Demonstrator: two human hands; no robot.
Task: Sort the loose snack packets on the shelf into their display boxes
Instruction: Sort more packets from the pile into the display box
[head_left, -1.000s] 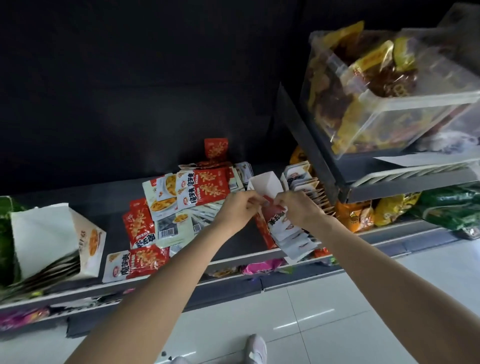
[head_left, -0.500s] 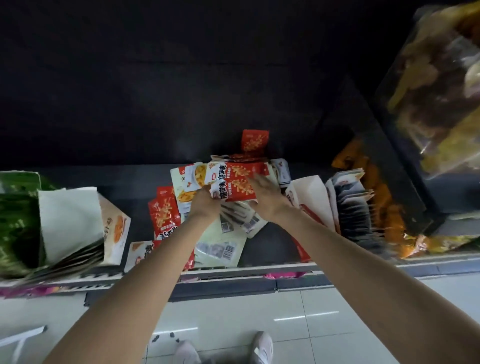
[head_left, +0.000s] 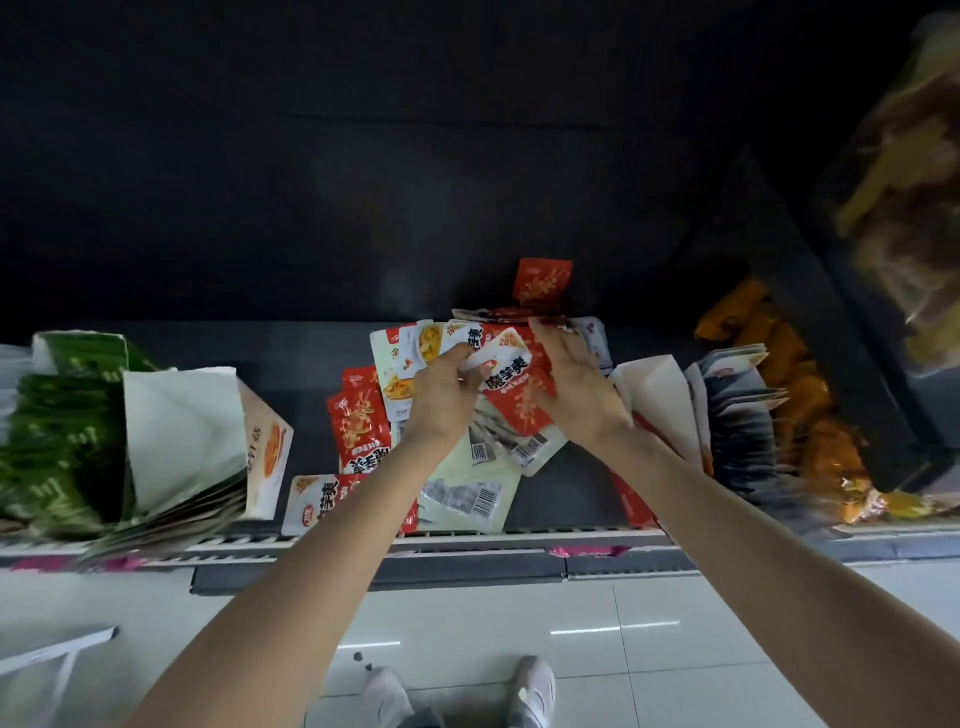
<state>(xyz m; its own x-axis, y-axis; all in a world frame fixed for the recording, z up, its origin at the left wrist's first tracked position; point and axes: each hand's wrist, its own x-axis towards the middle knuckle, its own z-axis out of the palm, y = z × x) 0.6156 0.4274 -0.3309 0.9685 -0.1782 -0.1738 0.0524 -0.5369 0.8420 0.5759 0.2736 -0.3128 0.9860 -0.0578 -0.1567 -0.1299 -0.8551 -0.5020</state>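
Head view: red packet (head_left: 514, 387) pinched between left hand (head_left: 441, 400) and right hand (head_left: 576, 387)

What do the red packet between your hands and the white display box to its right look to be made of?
Red packet: glossy plastic film, probably; it shines and flexes between the left hand and right hand. White display box: matte paperboard, apparently; flat, dull panels with crisp folded edges.

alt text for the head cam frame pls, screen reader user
Both bare hands, left hand and right hand, grip a red-and-white snack packet above a loose pile of packets on a dark shelf. A white display box stands left, another display box right.
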